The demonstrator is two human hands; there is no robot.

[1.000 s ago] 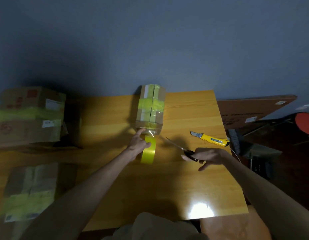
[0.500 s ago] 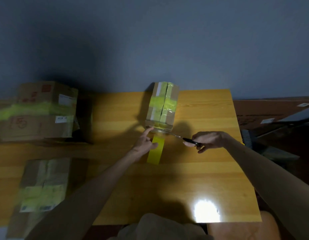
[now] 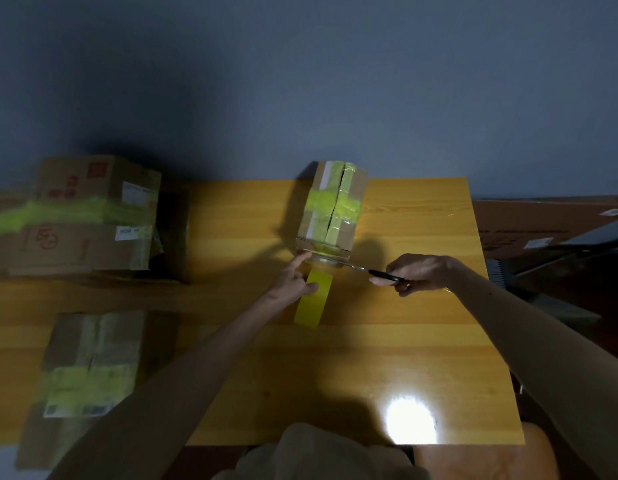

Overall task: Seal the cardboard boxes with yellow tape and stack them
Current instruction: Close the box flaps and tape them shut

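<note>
One box (image 3: pixel 330 209) at far table (image 3: pixel 404 341) edge

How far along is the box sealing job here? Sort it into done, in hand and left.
Done: two boxes at the left are already taped. In hand: the left hand holds the tape running off the middle box while the right hand holds scissors at it. Left: the cut, then stacking; the boxes sit apart.

Bare worktop (image 3: pixel 387 358) open near and right of the upright taped box (image 3: pixel 332 209), stacked boxes (image 3: pixel 86 216) blocking the left side, flat box (image 3: pixel 89 368) nearer.
</note>
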